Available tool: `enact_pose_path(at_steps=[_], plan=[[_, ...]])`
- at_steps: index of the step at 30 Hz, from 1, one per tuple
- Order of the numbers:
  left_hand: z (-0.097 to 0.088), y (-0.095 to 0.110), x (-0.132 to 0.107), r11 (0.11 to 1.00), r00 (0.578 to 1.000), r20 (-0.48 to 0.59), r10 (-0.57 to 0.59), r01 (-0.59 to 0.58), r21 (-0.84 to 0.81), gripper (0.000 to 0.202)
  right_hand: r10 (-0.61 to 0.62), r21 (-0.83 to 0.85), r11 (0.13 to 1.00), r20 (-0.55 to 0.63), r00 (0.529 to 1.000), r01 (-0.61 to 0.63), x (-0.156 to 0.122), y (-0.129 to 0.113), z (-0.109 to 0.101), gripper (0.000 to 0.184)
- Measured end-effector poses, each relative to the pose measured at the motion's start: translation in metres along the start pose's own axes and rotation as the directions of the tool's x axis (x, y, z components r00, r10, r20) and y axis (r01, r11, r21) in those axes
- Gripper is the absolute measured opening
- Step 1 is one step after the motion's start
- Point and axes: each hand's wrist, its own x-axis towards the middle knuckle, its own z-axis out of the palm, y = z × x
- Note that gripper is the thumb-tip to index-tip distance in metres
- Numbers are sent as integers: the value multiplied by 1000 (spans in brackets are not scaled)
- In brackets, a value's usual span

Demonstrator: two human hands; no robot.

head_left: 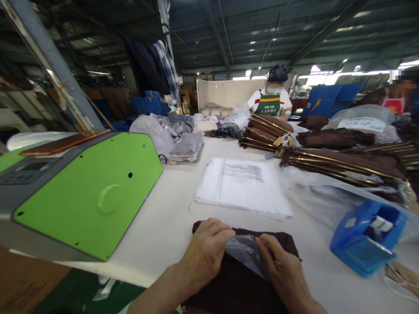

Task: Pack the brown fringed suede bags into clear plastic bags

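A folded dark brown garment (235, 283) lies on the white table (170, 218) at its near edge, right in front of me. A clear plastic bag (244, 255) lies over it. My left hand (204, 253) pinches the bag's left side with closed fingers. My right hand (281, 268) grips the bag's right edge, fingers curled. Both hands rest on top of the garment.
A green and grey machine (88, 196) stands at the left. A stack of flat white bags (242, 185) lies ahead, a blue tape dispenser (366, 237) at the right. Piles of brown garments (343, 163) fill the far right. Two people work at the table's far end.
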Motion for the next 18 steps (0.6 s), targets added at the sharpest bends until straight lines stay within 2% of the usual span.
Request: enact_pose_path(at_steps=[2,4,6,8,10,13,15,18], plan=[[7,5,5,999,991,128,27,-30,26,13,-95,-35,995,-25,995,94,0,0,-1,26],[11,7,3,994,956,290,50,-76,81,17,-160,-63,986,-53,986,156,0,0,-2,26],[9,6,-3,983,919,390,57,-119,138,24,-183,-88,980,-71,980,177,-1,1,-3,25],[5,6,-7,973,920,385,69,-147,179,22,-202,-99,976,-72,977,195,-4,1,-1,24],[4,8,-5,960,917,370,148,-224,170,10,-231,-93,970,-75,970,223,-5,0,0,23],[13,10,9,931,860,427,279,-351,99,3,-225,-99,972,-101,969,215,-5,-3,1,26],[21,8,17,919,822,481,306,-388,78,6,-193,-130,975,-115,974,178,-3,-3,0,28],[25,5,18,895,798,513,315,-430,119,8,-138,-212,971,-113,984,112,-4,1,2,33]])
